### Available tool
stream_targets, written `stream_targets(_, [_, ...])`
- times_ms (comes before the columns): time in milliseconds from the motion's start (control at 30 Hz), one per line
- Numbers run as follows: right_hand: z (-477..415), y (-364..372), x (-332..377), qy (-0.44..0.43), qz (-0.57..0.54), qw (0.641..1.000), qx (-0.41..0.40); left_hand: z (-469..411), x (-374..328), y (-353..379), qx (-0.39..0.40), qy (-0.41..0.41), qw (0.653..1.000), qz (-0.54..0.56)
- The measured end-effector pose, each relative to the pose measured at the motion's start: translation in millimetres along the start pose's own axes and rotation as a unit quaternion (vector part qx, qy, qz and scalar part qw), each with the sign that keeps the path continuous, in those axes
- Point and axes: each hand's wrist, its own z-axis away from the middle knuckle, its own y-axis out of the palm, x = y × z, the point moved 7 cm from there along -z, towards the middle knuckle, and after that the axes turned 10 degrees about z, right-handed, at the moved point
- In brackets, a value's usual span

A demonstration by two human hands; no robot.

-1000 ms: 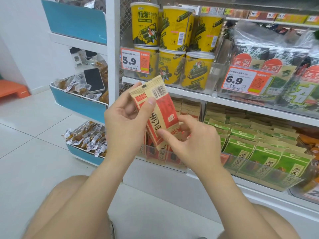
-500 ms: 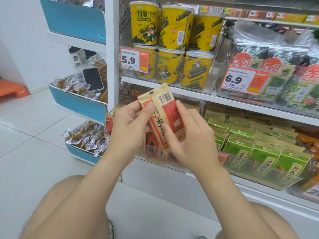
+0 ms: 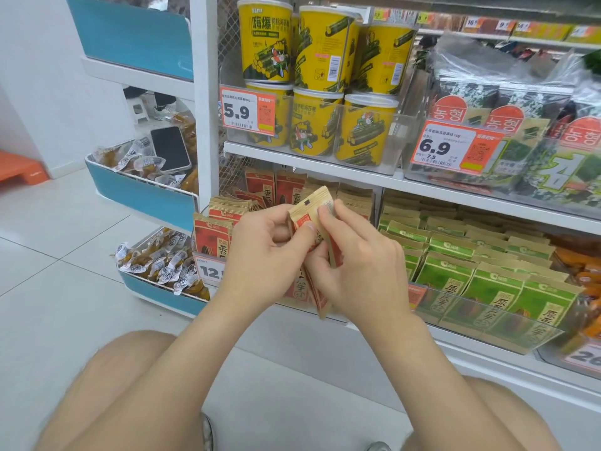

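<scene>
Head view: a red-and-tan packet (image 3: 311,211) is held upright in front of the lower shelf (image 3: 487,362), pinched from both sides. The left hand (image 3: 265,252) is curled round its left edge, with the thumb laid across the red face. The right hand (image 3: 366,268) is closed on the right edge, with a fingertip pressed over the barcode near the top. Both grips are pinching the packet, and neither is spread.

The packet's top corner is seen above the fingers and its bottom end below the palms — the middle is hidden between the hands. Whether more packets are stacked behind it cannot be told. It is held just in front of the row of red packets (image 3: 260,185) on that shelf, not yet among them.

The step is judged to be slotting it into that row. It would best be kept upright and face-forward, a gap opened first with the fingertips, then lowered straight down — the green packets (image 3: 455,275) beside the row are best left undisturbed.
</scene>
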Motion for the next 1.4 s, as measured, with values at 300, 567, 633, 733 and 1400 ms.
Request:
stream_targets(300, [-3.1,-2.9,8.2,-0.030,0.039,0.999,-0.018,-1.1,6.0,-3.0,0.015,-0.014,1.000,0.002])
stream_targets(567, [-1.1,9.1,2.6,0.100,-0.083,0.991,0.038,-2.5,10.2,-3.1,0.005,-0.017,1.000,-0.006])
stream_targets(633, [0.8,15.1,-3.6,0.148,-0.128,0.979,0.057,-1.2,7.6,-0.2,0.007,-0.016,1.000,-0.001])
stream_targets(733, [2.3,23.1,-12.0,0.210,-0.171,0.960,0.077,-0.8,7.1,2.1,0.013,-0.016,1.000,-0.007])
stream_targets(1400, [16.0,38.9,-27.8,0.469,-0.476,0.721,0.186,2.8,2.0,4.2,0.040,0.010,0.998,-0.040])
